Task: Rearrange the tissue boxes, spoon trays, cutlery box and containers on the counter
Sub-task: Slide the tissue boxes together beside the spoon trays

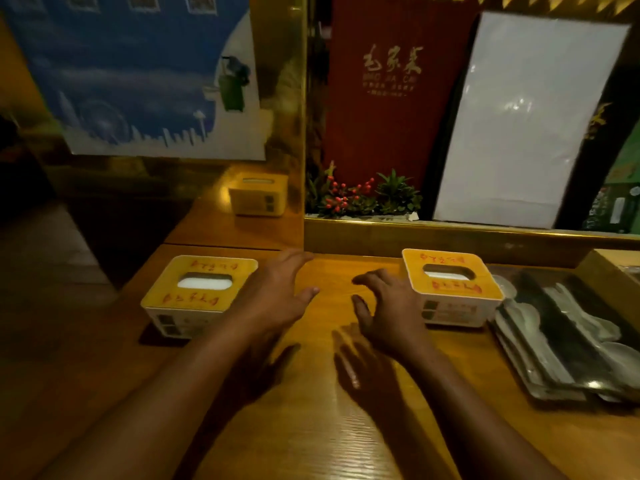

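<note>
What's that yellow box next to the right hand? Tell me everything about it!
It is a tissue box with a yellow, wood-look lid with rounded corners, red writing, and an oval slot showing white tissue. Its sides are white with small printed labels. It sits flat and upright on the wooden counter, near the back ledge. The spoon tray lies beside it. The right hand is right against its side, fingers spread, not gripping it.

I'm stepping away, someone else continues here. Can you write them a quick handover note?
Left hand: open, empty, beside the yellow-topped tissue box at the counter's left edge.
Right hand: open, empty, by the second yellow-topped tissue box.
Grey spoon trays lie stacked at right, against that box.
Third tissue box sits far back left.
Nothing is held now; what remains to arrange can't be judged.
</note>
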Available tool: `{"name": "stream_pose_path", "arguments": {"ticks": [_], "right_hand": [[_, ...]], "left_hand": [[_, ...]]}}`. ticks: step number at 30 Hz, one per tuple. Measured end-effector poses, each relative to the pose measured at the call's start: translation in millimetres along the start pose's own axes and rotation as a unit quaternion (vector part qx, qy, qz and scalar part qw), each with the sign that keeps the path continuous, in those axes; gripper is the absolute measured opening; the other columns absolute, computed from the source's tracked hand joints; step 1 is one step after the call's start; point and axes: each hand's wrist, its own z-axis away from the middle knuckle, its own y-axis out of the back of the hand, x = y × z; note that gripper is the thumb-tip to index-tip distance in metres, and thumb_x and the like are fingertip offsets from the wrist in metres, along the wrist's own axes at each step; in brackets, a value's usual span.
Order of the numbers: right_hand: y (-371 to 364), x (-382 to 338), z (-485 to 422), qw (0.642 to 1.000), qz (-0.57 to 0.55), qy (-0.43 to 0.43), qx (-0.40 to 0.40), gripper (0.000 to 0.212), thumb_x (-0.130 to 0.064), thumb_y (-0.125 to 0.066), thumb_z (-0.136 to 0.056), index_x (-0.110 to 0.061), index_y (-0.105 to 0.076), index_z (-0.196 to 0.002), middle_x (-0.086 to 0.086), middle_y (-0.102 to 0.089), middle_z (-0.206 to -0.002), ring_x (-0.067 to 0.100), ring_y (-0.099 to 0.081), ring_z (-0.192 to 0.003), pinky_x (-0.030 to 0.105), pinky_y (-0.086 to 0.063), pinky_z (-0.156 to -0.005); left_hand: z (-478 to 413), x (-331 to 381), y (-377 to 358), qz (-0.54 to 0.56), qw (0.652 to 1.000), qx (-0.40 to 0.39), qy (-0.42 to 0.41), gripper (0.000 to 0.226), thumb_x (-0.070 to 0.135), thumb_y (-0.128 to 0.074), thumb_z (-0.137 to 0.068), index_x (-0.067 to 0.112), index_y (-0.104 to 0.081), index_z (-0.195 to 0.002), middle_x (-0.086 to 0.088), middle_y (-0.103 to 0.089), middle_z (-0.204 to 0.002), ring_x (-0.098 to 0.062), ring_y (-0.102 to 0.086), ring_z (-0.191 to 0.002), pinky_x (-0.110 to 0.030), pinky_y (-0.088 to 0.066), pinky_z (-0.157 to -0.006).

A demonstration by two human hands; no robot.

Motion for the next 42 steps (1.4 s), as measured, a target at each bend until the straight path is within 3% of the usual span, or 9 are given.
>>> {"name": "stream_pose_path", "arguments": {"ticks": [4, 7, 10, 13, 16, 20, 26, 31, 42], "right_hand": [[-57, -80, -7, 0.996, -0.063, 0.039, -0.039, 0.046, -0.051, -0.060, -0.089, -0.027, -0.054, -0.129, -0.001, -0.061, -0.121, 0.018, -0.055, -0.112, 0.044, -0.048, -0.092], [-94, -130, -11, 0.995, -0.042, 0.064, -0.057, 0.066, -0.064, -0.063, -0.081, -0.031, -0.046, -0.136, 0.002, -0.051, -0.133, 0.022, -0.048, -0.120, 0.040, -0.046, -0.094], [-118, -154, -13, 0.996, 0.012, 0.061, -0.059, 0.055, -0.061, -0.070, -0.075, -0.032, -0.054, -0.119, 0.004, -0.045, -0.140, 0.026, -0.046, -0.121, 0.041, -0.046, -0.092], [-125, -155, -11, 0.997, 0.046, 0.048, -0.043, 0.044, -0.056, -0.072, -0.078, -0.032, -0.054, -0.110, 0.001, -0.045, -0.141, 0.025, -0.046, -0.121, 0.040, -0.045, -0.091], [-119, -146, -12, 0.996, 0.071, 0.030, -0.041, 0.046, -0.051, -0.070, -0.082, -0.031, -0.053, -0.119, -0.001, -0.044, -0.145, 0.024, -0.044, -0.126, 0.040, -0.042, -0.097], [-96, -117, -10, 0.994, 0.101, -0.015, -0.034, 0.048, -0.046, -0.069, -0.084, -0.030, -0.052, -0.125, -0.002, -0.042, -0.147, 0.024, -0.042, -0.129, 0.041, -0.040, -0.100], [-54, -57, -1, 0.983, 0.171, -0.072, -0.007, 0.049, -0.047, -0.070, -0.083, -0.027, -0.057, -0.125, 0.000, -0.051, -0.141, 0.026, -0.045, -0.126, 0.044, -0.043, -0.098], [-27, -14, 5, 0.975, 0.190, -0.108, 0.027, 0.039, -0.040, -0.072, -0.082, -0.024, -0.064, -0.117, 0.000, -0.059, -0.131, 0.024, -0.047, -0.122, 0.043, -0.043, -0.098], [-4, 43, 1, 0.972, 0.192, -0.118, 0.064, 0.027, -0.042, -0.068, -0.086, -0.028, -0.066, -0.109, 0.002, -0.055, -0.137, 0.027, -0.041, -0.132, 0.048, -0.033, -0.109]], "left_hand": [[21, -73, 53, -0.014, 0.998, 0.043, 0.032, 0.057, 0.048, -0.068, -0.085, 0.034, -0.051, -0.137, 0.009, -0.049, -0.143, -0.019, -0.052, -0.123, -0.030, -0.041, -0.087], [33, -130, 80, -0.026, 0.997, 0.009, 0.076, 0.073, 0.064, -0.070, -0.075, 0.037, -0.047, -0.139, 0.008, -0.043, -0.147, -0.020, -0.046, -0.129, -0.040, -0.045, -0.096], [43, -172, 93, -0.023, 0.991, -0.070, 0.108, 0.108, 0.081, -0.069, -0.057, 0.040, -0.029, -0.149, 0.005, -0.022, -0.160, -0.023, -0.029, -0.142, -0.046, -0.037, -0.108], [47, -188, 86, 0.032, 0.987, -0.109, 0.110, 0.125, 0.074, -0.079, -0.048, 0.039, -0.019, -0.153, 0.005, -0.009, -0.162, -0.025, -0.023, -0.145, -0.044, -0.034, -0.109], [42, -186, 63, 0.046, 0.992, -0.079, 0.085, 0.126, 0.060, -0.088, -0.051, 0.039, -0.017, -0.153, 0.004, -0.005, -0.163, -0.027, -0.024, -0.144, -0.043, -0.039, -0.105], [27, -170, 30, 0.073, 0.995, -0.017, 0.060, 0.114, 0.043, -0.092, -0.057, 0.033, -0.025, -0.149, 0.001, -0.019, -0.155, -0.025, -0.036, -0.135, -0.036, -0.042, -0.096], [0, -119, -23, 0.151, 0.987, -0.027, 0.045, 0.095, 0.036, -0.091, -0.063, 0.030, -0.038, -0.141, 0.001, -0.035, -0.135, -0.021, -0.046, -0.122, -0.029, -0.044, -0.090], [-26, -69, -54, 0.149, 0.987, -0.029, 0.051, 0.094, 0.031, -0.088, -0.069, 0.026, -0.036, -0.146, -0.003, -0.037, -0.142, -0.025, -0.045, -0.127, -0.034, -0.044, -0.096], [-61, -27, -81, 0.126, 0.990, -0.040, 0.043, 0.095, 0.031, -0.088, -0.068, 0.024, -0.037, -0.148, -0.004, -0.040, -0.145, -0.025, -0.042, -0.130, -0.038, -0.042, -0.101]]}}
